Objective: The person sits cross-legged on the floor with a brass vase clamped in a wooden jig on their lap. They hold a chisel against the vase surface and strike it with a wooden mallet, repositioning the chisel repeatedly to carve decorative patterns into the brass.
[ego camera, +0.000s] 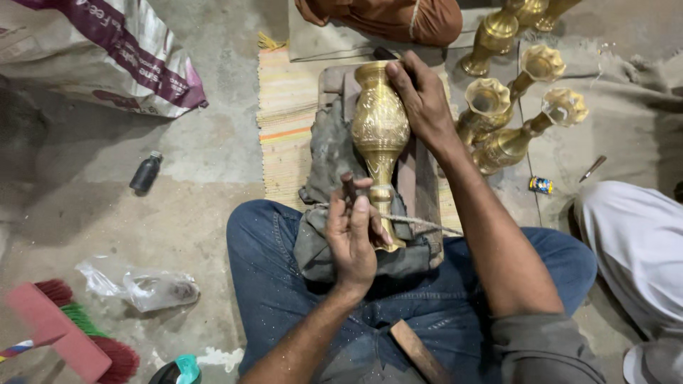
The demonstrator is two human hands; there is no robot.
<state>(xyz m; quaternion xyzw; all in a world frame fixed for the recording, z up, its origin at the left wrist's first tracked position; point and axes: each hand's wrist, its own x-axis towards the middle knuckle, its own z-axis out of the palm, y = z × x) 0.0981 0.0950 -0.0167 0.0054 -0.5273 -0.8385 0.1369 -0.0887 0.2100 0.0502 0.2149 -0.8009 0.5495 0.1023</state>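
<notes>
While both hands steady it, the brass vase (380,128) lies lengthwise, mouth pointing away.

Both arms come in from the bottom, bare forearms. Left hand (352,238) sits close to the body over the lap, back of the hand facing the camera, wrist pretty straight, fingers (348,190) curled in and pinched together up top. Right arm stretches way further out, elbow bent near the right knee, forearm angled up and left. Right hand (421,99) is cupped, thumb out to the left, fingers wrapped over. The legs are crossed, in blue jeans.
</notes>
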